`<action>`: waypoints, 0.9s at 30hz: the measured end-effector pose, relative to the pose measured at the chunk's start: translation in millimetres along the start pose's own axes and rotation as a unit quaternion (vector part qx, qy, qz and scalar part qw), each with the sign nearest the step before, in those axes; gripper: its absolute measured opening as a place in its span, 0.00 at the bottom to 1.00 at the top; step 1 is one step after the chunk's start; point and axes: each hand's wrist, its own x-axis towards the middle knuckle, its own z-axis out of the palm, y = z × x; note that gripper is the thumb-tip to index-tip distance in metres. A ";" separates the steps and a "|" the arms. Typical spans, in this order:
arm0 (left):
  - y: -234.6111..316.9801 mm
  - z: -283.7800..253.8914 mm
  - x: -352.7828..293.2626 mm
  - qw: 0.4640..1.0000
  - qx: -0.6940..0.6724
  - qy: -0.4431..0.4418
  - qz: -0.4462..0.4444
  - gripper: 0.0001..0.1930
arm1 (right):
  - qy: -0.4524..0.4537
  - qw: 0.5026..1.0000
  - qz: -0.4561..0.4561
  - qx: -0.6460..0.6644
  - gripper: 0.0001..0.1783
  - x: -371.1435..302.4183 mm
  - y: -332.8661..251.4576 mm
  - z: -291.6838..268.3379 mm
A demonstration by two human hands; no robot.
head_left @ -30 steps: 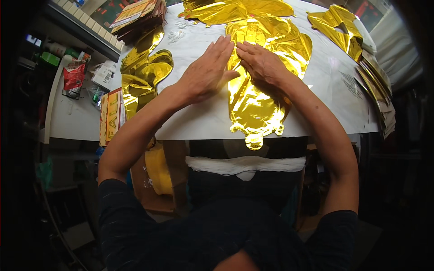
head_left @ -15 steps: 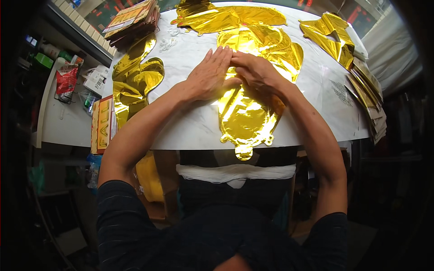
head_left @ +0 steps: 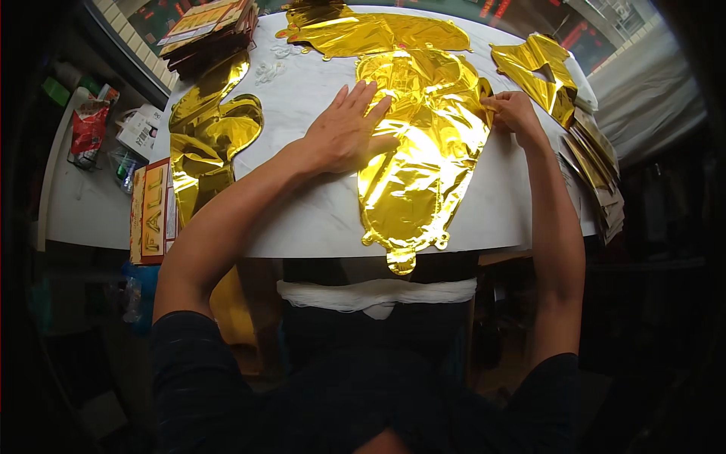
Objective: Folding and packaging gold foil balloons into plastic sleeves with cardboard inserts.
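Note:
A flat gold foil balloon lies in front of me, its rounded tab hanging past the table's near edge. My left hand rests flat with fingers spread, the fingertips and thumb over the balloon's left side. At the balloon's right edge, my right hand pinches the gold foil between thumb and fingers. Behind it lies another gold foil balloon. One more gold foil balloon is spread to the left, and a further gold foil piece lies at the far right.
On the white marbled table, a stack of printed card packages stands at the far left. A printed package lies at the left edge. Brown flat packets sit along the right edge. Small white bits lie behind my left hand.
My right hand has moved right, away from my left hand, to the balloon's right edge. The right part of the foil has shifted inward. My left hand stays flat on the left side.

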 end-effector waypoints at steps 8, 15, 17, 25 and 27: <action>-1.4 0.6 -1.9 1.000 0.005 -0.001 -0.008 0.41 | 0.005 0.999 -0.021 -0.033 0.23 -8.3 -46.9 16.1; -2.9 3.0 -3.4 1.000 -0.007 -0.003 -0.015 0.44 | 0.008 0.999 0.024 0.035 0.21 25.3 -67.6 21.8; -0.3 1.0 -1.6 1.000 -0.012 -0.007 -0.016 0.44 | -0.016 0.999 0.011 0.044 0.17 40.5 -62.3 20.5; -2.2 1.7 -3.6 1.000 -0.017 -0.002 -0.017 0.44 | -0.009 0.986 -0.055 -0.157 0.10 24.7 -131.4 39.1; -0.3 0.3 -2.1 1.000 -0.015 -0.001 -0.014 0.44 | -0.026 0.979 -0.079 -0.185 0.09 26.3 -148.6 46.9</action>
